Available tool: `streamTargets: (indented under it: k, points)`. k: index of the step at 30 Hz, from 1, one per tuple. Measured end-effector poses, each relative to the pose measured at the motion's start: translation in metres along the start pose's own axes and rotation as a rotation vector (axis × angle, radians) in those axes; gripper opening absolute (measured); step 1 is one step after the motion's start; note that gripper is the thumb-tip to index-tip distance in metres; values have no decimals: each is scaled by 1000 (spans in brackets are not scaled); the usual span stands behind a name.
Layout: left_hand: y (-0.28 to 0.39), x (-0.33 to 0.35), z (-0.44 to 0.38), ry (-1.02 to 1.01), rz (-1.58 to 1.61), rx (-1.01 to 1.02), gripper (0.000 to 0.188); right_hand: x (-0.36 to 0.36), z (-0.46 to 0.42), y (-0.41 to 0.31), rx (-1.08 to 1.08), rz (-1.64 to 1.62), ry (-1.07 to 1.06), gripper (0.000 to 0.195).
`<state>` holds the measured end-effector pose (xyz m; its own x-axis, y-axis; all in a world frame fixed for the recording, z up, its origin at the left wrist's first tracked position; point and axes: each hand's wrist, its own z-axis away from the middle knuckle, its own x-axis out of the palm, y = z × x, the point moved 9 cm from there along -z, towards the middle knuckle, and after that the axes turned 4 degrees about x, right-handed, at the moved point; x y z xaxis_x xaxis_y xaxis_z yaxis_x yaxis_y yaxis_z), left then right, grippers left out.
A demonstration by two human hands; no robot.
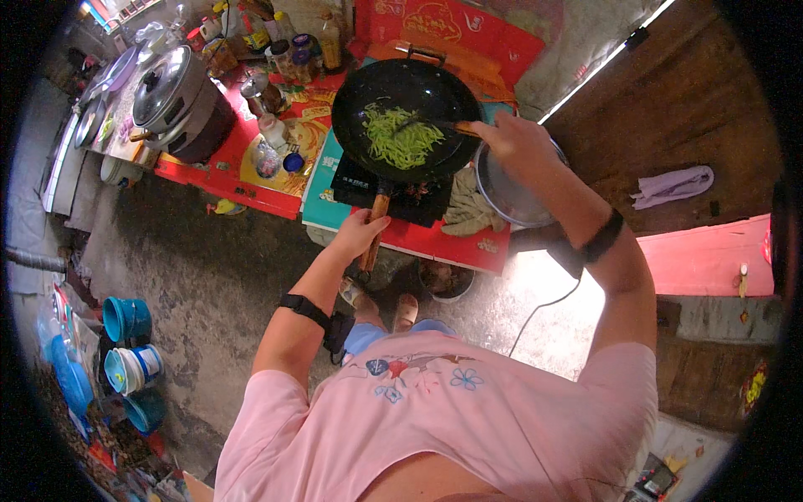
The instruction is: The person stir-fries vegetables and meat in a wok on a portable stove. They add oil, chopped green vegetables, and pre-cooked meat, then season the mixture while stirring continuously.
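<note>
A black wok (351, 132) stands over a dark cooktop (351, 182) on the red and teal table covering. My left hand (359, 233) grips the wok's wooden handle (379, 216) at the near side. Above the wok's right rim, my right hand (517, 141) holds the wooden handle of a spatula or similar utensil (464, 128). Its dark metal end lies among green shredded vegetables (406, 141) in the wok. The exact shape of that end is hard to tell.
A crumpled cloth (470, 204) and a large metal basin (517, 194) are right of the cooktop. Left stand a lidded pot (188, 106), an open jar (273, 132), a blue lid (293, 162) and several bottles (330, 41). Below the table is a bucket (446, 281).
</note>
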<state>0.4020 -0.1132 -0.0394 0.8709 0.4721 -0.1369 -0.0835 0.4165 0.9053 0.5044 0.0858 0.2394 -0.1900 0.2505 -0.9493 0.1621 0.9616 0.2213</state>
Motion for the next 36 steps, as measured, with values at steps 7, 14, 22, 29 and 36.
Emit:
streamTargets:
  k: [7, 14, 22, 29, 36]
  points:
    - [13, -5, 5, 48, 110, 41, 49, -7, 27, -19, 18, 39, -69, 26]
    - [13, -7, 12, 87, 93, -8, 56, -20, 32, -21, 81, 17, 6, 29]
    - [16, -1, 14, 43, 49, 18, 62, -16, 28, -18, 61, 20, -1, 27]
    - [12, -14, 18, 139, 160, -18, 62, -18, 34, -25, 149, 23, -149, 27]
    - [39, -42, 30, 400, 23, 114, 63, 7, 28, -8, 236, -75, -162, 30]
